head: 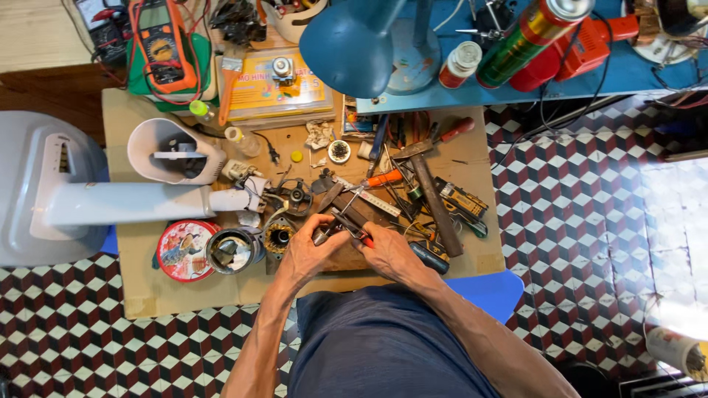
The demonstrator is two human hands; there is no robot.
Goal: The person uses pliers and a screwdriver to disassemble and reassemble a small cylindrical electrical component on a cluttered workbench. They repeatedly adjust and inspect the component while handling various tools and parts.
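My left hand (308, 250) is closed around a small metal part (322, 234) at the front of a low cardboard-covered work table (140, 291). My right hand (389, 253) grips red-handled pliers (352, 227), their jaws meeting the part held in my left hand. Just left of my left hand sits a round motor stator with copper windings (279, 236). Next to it stands an open tin can (230, 250). Both hands work over a wooden block at the table's front edge.
A white fan body (140, 199) and its base (37, 184) lie at left. A hammer (434, 197), screwdrivers and other tools clutter the table's right. A blue lamp (354, 44), spray can (532, 31) and multimeter (162, 44) sit at the back. The floor is checkered tile.
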